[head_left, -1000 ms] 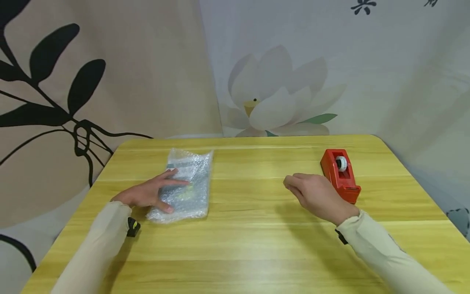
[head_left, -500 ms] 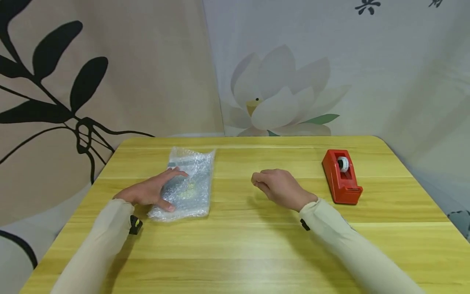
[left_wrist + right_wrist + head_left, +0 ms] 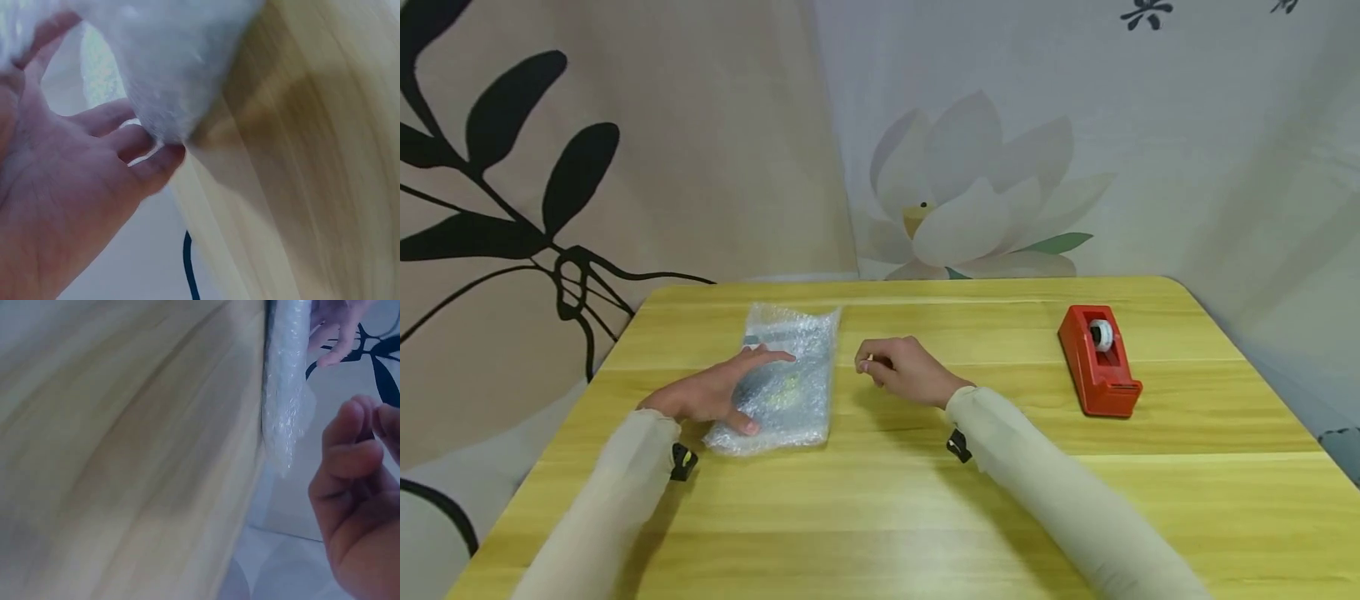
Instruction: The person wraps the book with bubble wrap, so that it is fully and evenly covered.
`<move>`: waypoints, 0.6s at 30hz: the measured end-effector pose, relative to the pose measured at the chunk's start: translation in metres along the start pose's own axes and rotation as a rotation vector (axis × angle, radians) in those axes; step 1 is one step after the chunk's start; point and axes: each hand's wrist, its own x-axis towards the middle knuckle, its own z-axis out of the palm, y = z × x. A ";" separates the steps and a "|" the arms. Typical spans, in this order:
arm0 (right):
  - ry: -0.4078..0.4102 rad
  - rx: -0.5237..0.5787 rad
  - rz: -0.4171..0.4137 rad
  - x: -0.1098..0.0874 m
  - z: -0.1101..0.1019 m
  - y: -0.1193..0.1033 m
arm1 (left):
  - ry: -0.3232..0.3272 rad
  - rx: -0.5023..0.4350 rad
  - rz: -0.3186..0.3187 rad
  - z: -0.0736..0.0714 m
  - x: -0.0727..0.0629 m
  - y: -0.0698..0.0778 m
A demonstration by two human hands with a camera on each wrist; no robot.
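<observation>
A flat rectangular package (image 3: 790,379) in clear bubble wrap lies on the table, with a pale printed band and yellow marks showing through. My left hand (image 3: 707,390) rests across its left side, thumb and forefinger extended over the wrap. From the left wrist view, several fingertips (image 3: 172,156) touch the bubble wrap's corner. My right hand (image 3: 910,371) hovers just right of the package. Its fingers (image 3: 356,459) are curled and the thumb meets the forefinger; I cannot tell whether they pinch something thin.
A red tape dispenser (image 3: 1099,362) with a small white roll stands at the right of the wooden table (image 3: 970,517). Behind the far edge hangs a patterned cloth (image 3: 737,142). Beige sleeves (image 3: 1037,467) cover both forearms.
My right hand has moved left, from beside the tape dispenser to near the package. My left hand stays on the package, its fingers shifting slightly.
</observation>
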 end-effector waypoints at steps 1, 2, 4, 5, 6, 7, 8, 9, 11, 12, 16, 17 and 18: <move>-0.003 0.027 0.016 0.004 0.001 0.000 | -0.007 0.010 -0.005 -0.001 0.002 0.001; -0.007 0.048 0.029 0.007 0.002 0.000 | -0.012 0.026 -0.010 -0.001 0.004 0.002; -0.015 0.076 0.047 0.015 0.006 -0.001 | -0.022 0.046 -0.038 -0.002 0.004 0.003; -0.021 0.079 0.051 0.019 0.008 -0.002 | -0.026 0.053 -0.048 -0.002 0.003 0.003; -0.023 0.079 0.054 0.023 0.010 -0.003 | -0.026 0.055 -0.048 -0.003 0.003 0.002; -0.025 0.079 0.063 0.027 0.011 -0.005 | -0.024 0.056 -0.049 -0.003 0.003 0.002; -0.026 0.078 0.069 0.030 0.013 -0.006 | -0.024 0.058 -0.047 -0.004 0.004 0.002; -0.025 0.082 0.080 0.033 0.014 -0.008 | -0.024 0.056 -0.046 -0.004 0.005 0.002; -0.022 0.091 0.107 0.039 0.018 -0.012 | -0.022 0.056 -0.045 -0.004 0.006 0.002; -0.019 0.106 0.129 0.042 0.021 -0.014 | -0.021 0.056 -0.049 -0.004 0.007 0.003; -0.010 0.223 0.260 0.053 0.036 -0.023 | -0.021 0.042 -0.077 -0.001 0.005 0.003; -0.003 0.253 0.296 0.055 0.040 -0.025 | -0.022 0.037 -0.081 -0.001 0.005 0.004; 0.007 0.277 0.329 0.057 0.043 -0.026 | -0.023 0.035 -0.080 -0.001 0.005 0.004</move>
